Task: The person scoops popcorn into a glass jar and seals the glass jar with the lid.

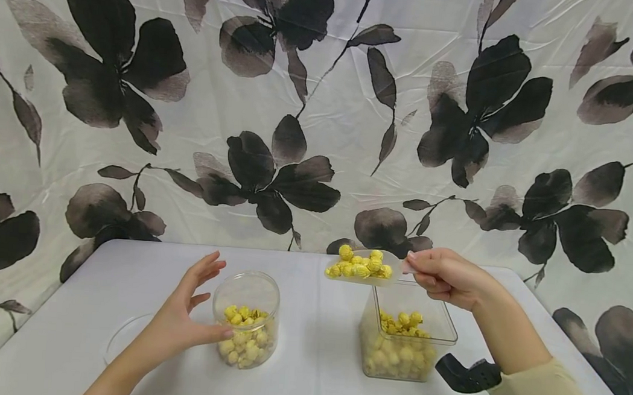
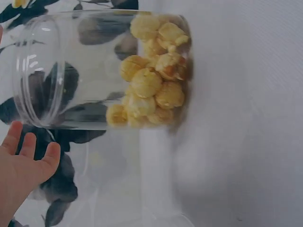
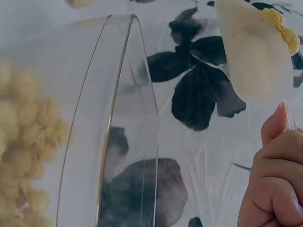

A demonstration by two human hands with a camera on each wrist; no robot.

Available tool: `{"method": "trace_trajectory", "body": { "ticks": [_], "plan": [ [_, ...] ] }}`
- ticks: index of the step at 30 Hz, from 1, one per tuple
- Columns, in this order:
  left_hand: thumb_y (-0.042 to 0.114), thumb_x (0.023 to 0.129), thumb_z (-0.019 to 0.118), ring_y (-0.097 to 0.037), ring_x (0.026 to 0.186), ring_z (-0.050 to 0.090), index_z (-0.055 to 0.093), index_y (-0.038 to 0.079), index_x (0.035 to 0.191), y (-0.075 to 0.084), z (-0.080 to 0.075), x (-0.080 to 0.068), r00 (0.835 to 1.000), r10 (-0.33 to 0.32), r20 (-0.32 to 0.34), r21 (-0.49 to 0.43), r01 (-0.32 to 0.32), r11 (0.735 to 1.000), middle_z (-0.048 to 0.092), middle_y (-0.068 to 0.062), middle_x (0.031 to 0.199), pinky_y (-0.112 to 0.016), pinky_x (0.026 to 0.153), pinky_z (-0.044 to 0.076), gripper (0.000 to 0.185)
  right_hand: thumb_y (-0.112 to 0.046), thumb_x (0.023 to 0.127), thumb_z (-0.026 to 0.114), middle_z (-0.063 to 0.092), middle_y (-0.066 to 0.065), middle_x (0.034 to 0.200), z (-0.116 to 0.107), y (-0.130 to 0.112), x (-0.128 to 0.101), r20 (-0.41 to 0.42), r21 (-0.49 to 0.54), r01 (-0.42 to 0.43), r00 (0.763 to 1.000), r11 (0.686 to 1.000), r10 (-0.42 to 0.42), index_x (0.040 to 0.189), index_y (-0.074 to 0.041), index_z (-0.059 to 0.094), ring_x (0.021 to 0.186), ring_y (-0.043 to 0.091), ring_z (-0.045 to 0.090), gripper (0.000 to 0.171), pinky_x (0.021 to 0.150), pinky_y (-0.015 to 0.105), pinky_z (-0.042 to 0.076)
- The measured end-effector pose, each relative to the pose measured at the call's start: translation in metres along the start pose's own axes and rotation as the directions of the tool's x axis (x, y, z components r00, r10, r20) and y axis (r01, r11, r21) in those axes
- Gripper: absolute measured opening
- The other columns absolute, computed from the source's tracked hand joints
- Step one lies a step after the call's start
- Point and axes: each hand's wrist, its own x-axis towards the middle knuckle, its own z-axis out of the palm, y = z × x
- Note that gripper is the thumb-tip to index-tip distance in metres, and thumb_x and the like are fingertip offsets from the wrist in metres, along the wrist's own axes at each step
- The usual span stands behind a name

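Note:
My right hand [image 1: 450,277] pinches the handle of a translucent scoop [image 1: 393,275] heaped with yellow popcorn [image 1: 358,265]. The scoop is raised over the back left rim of a clear square container [image 1: 407,360], which is partly filled with popcorn. In the right wrist view the scoop [image 3: 258,56] shows from its underside, beyond the container's rim. My left hand [image 1: 181,316] is beside a clear round jar [image 1: 249,320], fingers spread and thumb near its wall. Popcorn [image 2: 151,80] fills the lower part of the jar, which stands uncovered.
A clear round lid [image 1: 123,334] lies on the white table [image 1: 318,342] left of the jar, partly behind my left forearm. A black wrist mount [image 1: 469,374] hangs at my right wrist. Floral cloth [image 1: 355,103] rises behind the table.

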Motion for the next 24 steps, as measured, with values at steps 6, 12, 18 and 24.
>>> {"method": "trace_trajectory", "body": {
  "ticks": [6,12,18,24],
  "plan": [
    [0.012,0.064,0.086,0.000,0.125,0.031,0.021,0.027,0.147,-0.014,0.004,-0.002,0.999,-0.028,0.035,0.004,0.027,1.000,0.035,-0.006,0.143,-0.016,0.090,0.037,0.107,-0.013,0.100,0.038,0.038,-0.007,0.055,0.011,-0.004,0.015,-0.002,-0.015,-0.005,1.000,1.000,0.005,0.082,-0.013,0.067,0.042,0.007,0.020,0.034,0.042,0.023,0.014],
    [0.015,0.065,0.085,-0.020,0.128,0.031,0.021,0.020,0.148,-0.025,0.007,-0.001,0.994,-0.075,0.079,0.014,0.074,0.997,0.035,-0.010,0.144,-0.043,0.093,0.040,0.105,-0.012,0.100,0.038,0.038,-0.006,0.053,0.022,-0.004,0.030,0.013,-0.005,-0.011,1.000,1.000,0.011,0.081,-0.013,0.067,0.040,0.004,0.022,0.035,0.041,0.020,0.016],
    [0.017,0.067,0.084,-0.034,0.132,0.026,0.020,0.014,0.147,-0.029,0.010,-0.003,0.979,-0.154,0.130,-0.029,0.159,0.987,0.029,-0.016,0.147,-0.058,0.095,0.035,0.103,-0.013,0.099,0.041,0.038,-0.006,0.053,0.037,-0.001,0.044,0.014,-0.006,-0.042,0.999,0.999,0.042,0.079,-0.013,0.067,0.039,0.004,0.023,0.033,0.040,0.018,0.018],
    [0.016,0.067,0.084,-0.039,0.131,0.028,0.022,0.014,0.146,-0.032,0.013,-0.002,0.972,-0.176,0.153,-0.045,0.185,0.982,0.030,-0.017,0.146,-0.060,0.094,0.034,0.100,-0.013,0.098,0.044,0.038,-0.005,0.054,0.053,0.006,0.057,-0.014,-0.023,-0.086,0.996,0.996,0.086,0.078,-0.010,0.067,0.039,0.004,0.023,0.030,0.039,0.017,0.019]
  ]
}}
